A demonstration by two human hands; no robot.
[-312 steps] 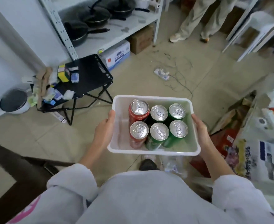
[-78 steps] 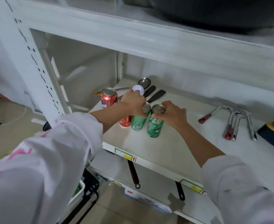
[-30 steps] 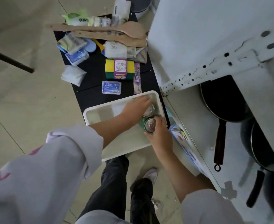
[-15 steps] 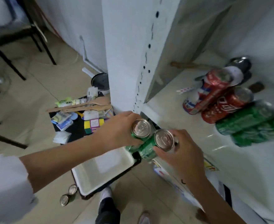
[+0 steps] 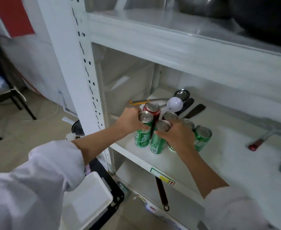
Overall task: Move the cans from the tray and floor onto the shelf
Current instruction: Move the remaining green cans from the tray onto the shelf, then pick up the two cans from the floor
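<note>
Hands are each gripping a can: we are wrapping our left hand [image 5: 129,121] round one upright green can [image 5: 143,131] and our right hand [image 5: 178,135] round another green can [image 5: 158,138], setting both on the shelf [image 5: 219,163], just in front of the standing cans.

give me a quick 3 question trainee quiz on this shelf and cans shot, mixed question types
1. True or false: both hands hold a green drink can at the front of the white metal shelf.
2. Multiple choice: the red drink can stands (A) in the white plastic tray, (B) on the shelf behind the left hand's can, (C) on the floor.
3. Fill in: the white plastic tray sits ____ the shelf level that carries the cans.

Key
1. True. The left hand has its grip on one green can; the right hand on another.
2. B.
3. Below, at lower left; the part in view shows no cans.
</note>
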